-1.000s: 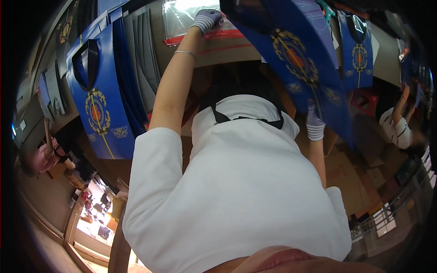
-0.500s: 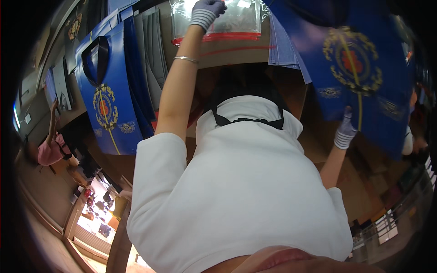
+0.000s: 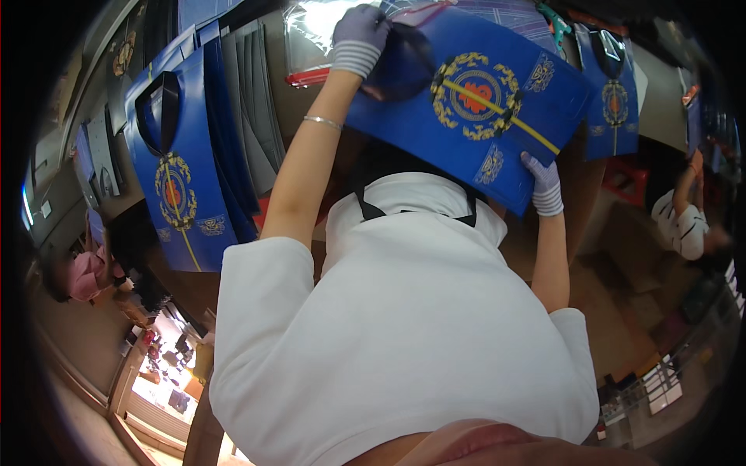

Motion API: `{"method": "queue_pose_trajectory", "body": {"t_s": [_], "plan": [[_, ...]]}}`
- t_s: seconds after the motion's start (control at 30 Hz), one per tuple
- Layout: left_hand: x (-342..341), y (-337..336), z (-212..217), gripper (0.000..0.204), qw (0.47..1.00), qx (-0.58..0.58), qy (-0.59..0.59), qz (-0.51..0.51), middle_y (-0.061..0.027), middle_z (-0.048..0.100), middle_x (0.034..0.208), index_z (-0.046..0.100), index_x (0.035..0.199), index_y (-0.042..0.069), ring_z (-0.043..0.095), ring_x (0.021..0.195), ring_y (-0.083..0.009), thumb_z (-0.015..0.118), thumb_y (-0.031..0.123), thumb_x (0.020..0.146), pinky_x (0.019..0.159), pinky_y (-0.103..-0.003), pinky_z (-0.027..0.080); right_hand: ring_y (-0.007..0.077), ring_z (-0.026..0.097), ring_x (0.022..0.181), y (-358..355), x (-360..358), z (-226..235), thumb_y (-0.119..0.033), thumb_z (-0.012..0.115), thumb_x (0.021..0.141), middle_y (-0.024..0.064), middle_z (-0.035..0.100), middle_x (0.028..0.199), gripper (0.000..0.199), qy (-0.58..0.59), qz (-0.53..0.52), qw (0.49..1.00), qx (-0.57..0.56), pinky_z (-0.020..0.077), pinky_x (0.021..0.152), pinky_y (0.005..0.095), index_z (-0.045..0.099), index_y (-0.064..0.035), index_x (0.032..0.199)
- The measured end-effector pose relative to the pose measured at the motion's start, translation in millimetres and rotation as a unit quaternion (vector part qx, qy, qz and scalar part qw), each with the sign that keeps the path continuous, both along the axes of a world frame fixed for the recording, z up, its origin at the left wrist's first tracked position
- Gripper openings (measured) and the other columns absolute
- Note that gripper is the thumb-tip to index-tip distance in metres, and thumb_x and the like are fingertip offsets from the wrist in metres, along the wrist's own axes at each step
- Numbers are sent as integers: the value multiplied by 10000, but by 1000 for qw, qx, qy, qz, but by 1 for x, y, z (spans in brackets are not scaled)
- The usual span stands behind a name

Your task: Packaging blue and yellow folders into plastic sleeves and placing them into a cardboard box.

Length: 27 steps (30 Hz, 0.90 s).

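A blue paper gift bag point(image 3: 497, 62) with a gold wreath, a red emblem and a yellow stripe lies slanted in front of me, above the table edge. My right hand point(image 3: 543, 185), in a pale knitted glove, grips its bottom edge, thumb on the printed face. My left hand point(image 3: 360, 39), gloved the same way, is closed at the bag's top end by the dark ribbon handle point(image 3: 400, 62); its fingertips are partly hidden. Beneath and beyond the left hand lies a clear plastic sleeve point(image 3: 305, 39) with a red edge.
Similar blue bags point(image 3: 183, 210) stand at the left beside grey folded sheets point(image 3: 252, 101). Another blue bag point(image 3: 614, 116) stands at the right, near a green tool point(image 3: 553, 27). A co-worker in pink point(image 3: 87, 276) is at far left, one in white point(image 3: 680, 225) at far right.
The bag has swung from the right to the middle and turned, its handle end now pointing left. My right hand came inward with it. My left hand now meets its top end.
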State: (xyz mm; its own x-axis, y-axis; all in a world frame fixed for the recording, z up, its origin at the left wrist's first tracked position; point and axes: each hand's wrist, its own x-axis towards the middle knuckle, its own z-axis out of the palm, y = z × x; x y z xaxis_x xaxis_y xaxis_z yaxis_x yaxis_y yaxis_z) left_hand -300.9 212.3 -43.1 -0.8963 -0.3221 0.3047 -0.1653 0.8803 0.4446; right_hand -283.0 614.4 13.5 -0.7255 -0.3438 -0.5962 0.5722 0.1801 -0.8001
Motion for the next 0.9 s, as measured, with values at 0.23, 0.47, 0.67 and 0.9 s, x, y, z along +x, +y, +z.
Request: {"method": "queue_pose_trajectory", "body": {"t_s": [0.23,0.47,0.67,0.9], "plan": [[44,-5,-27,198,994,-7,-24,103,-95,592,894,605,876,83,552,850,-280,600,204,720,746,-388,450,169,539,913,0,-5,-41,-198,723,712,79,573,1013,501,-32,-69,994,-73,442,827,287,509,-15,1127],[63,-35,-49,132,990,8,-25,136,-79,607,813,633,806,110,558,817,-275,563,205,745,725,-403,423,192,543,923,6,-9,-25,-211,735,696,89,562,1035,563,-45,-4,999,-23,450,830,301,479,-13,1156],[52,-42,-26,130,993,-6,-45,107,-72,609,815,630,811,131,558,815,-279,565,224,747,727,-408,420,188,544,926,3,-11,-10,-199,731,695,83,565,1028,533,-113,17,991,-65,457,815,302,497,-13,1136],[56,-47,4,177,996,32,-3,80,-95,614,751,632,765,83,581,728,-268,592,255,753,677,-367,464,136,537,870,4,4,-41,-155,699,711,44,576,977,437,-44,-108,991,-65,424,805,258,533,-25,1094]]}}
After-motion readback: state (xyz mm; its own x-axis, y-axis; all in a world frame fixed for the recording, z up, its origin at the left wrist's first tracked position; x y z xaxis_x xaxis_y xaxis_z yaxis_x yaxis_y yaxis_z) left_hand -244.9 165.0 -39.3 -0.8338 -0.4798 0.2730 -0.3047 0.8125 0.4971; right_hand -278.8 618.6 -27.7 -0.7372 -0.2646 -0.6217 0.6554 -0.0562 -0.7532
